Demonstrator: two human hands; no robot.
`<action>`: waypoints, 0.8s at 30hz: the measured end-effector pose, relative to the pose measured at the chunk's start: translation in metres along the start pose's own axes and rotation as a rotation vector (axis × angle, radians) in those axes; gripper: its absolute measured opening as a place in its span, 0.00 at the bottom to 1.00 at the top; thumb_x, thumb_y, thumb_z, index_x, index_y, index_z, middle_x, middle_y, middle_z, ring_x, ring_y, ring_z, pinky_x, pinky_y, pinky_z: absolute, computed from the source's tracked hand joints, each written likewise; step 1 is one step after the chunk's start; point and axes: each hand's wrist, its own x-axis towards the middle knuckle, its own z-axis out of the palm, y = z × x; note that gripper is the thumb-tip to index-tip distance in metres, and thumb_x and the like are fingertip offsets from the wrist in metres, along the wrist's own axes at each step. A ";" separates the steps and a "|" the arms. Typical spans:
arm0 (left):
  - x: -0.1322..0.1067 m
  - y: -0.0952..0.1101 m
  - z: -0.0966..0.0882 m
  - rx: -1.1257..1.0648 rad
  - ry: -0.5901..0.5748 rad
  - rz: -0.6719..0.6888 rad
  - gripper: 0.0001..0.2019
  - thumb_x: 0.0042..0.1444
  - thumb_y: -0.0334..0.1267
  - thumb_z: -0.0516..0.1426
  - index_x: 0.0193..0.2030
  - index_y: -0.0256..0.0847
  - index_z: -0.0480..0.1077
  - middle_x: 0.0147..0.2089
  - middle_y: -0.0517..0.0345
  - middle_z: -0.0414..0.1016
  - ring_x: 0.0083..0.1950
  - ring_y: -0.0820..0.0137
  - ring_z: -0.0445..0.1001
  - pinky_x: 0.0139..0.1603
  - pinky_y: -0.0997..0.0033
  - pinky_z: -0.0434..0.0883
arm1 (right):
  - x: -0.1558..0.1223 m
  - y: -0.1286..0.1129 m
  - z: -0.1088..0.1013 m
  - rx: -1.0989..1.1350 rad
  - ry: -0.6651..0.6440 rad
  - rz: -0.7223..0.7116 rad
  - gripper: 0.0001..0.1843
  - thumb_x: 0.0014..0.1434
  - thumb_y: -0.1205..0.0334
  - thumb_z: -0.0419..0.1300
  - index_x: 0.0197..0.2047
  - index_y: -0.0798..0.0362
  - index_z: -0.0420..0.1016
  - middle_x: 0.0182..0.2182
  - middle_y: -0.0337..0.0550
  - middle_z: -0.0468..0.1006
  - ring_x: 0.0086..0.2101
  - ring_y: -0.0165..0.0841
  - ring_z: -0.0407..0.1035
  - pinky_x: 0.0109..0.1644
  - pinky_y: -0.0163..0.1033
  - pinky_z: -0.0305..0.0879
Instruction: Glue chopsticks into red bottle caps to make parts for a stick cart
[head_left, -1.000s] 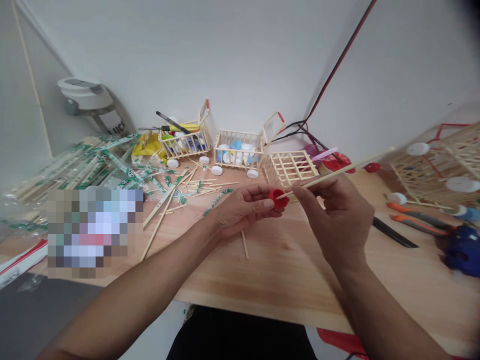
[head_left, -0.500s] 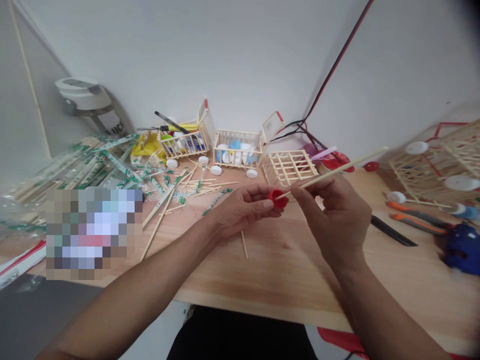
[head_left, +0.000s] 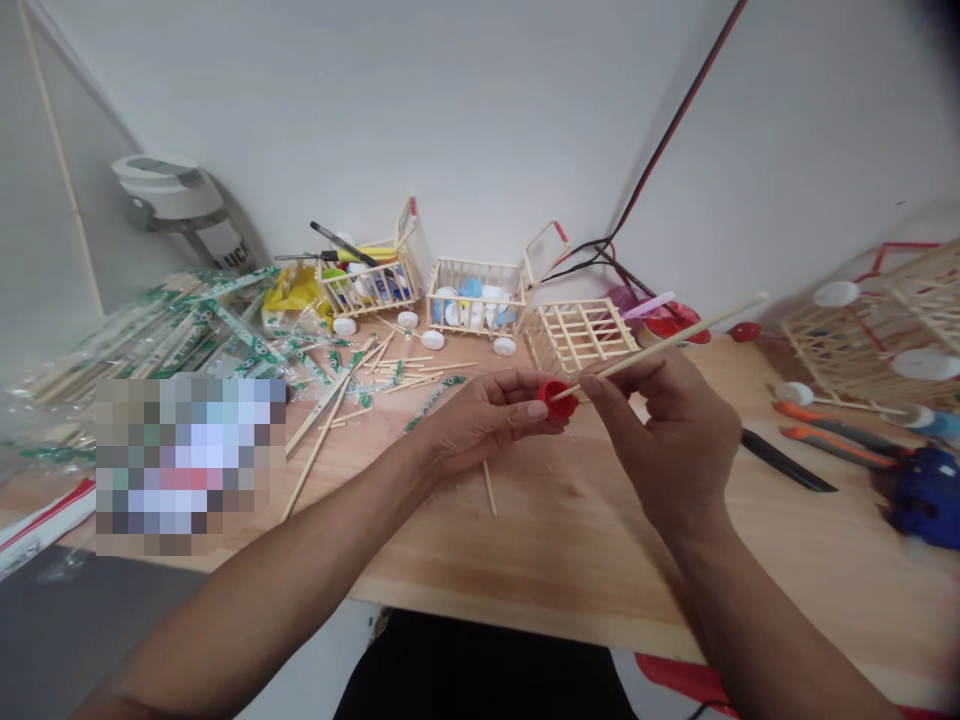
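While the left grip [head_left: 487, 420] pinches a red cap [head_left: 556, 399], right grip [head_left: 667, 440] pinching a wooden stick [head_left: 667, 345] against it, table edge [head_left: 525, 612] below

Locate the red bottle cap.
In the head view, the red bottle cap is held in the left hand, where the wooden stick in the right hand meets it.

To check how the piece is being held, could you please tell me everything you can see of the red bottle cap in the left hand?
The red plastic bottle cap is small, round and hollow, with a glossy surface. The left hand pinches it by the rim between thumb and fingers, above the wooden table. Its open side is tilted towards the right hand, and the end of a thin wooden stick meets it there. I cannot tell whether the stick passes through it.
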 end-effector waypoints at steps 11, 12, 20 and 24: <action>0.000 -0.001 -0.001 -0.009 0.009 -0.013 0.14 0.47 0.31 0.68 0.42 0.36 0.77 0.40 0.52 0.78 0.41 0.71 0.77 0.50 0.66 0.72 | 0.000 -0.001 0.000 -0.053 -0.001 -0.051 0.09 0.58 0.57 0.63 0.29 0.49 0.70 0.25 0.35 0.72 0.26 0.28 0.65 0.28 0.35 0.60; 0.000 -0.001 -0.001 -0.007 0.011 -0.016 0.14 0.47 0.32 0.68 0.42 0.36 0.77 0.40 0.52 0.78 0.41 0.71 0.77 0.50 0.66 0.72 | 0.000 -0.001 0.000 -0.055 -0.001 -0.053 0.09 0.58 0.57 0.63 0.29 0.49 0.70 0.25 0.35 0.72 0.26 0.28 0.66 0.28 0.35 0.60; 0.000 -0.002 -0.003 0.003 0.013 -0.012 0.15 0.46 0.32 0.68 0.43 0.36 0.76 0.41 0.52 0.78 0.42 0.70 0.77 0.51 0.64 0.71 | 0.001 -0.003 0.000 -0.064 -0.005 -0.073 0.09 0.58 0.59 0.62 0.28 0.48 0.68 0.23 0.34 0.71 0.25 0.28 0.65 0.30 0.35 0.62; 0.000 -0.003 -0.003 0.000 0.004 -0.015 0.15 0.46 0.32 0.68 0.42 0.37 0.76 0.41 0.51 0.78 0.41 0.70 0.77 0.51 0.64 0.72 | 0.001 -0.002 0.000 -0.072 -0.001 -0.076 0.09 0.58 0.58 0.63 0.28 0.49 0.68 0.24 0.34 0.71 0.25 0.28 0.65 0.30 0.35 0.61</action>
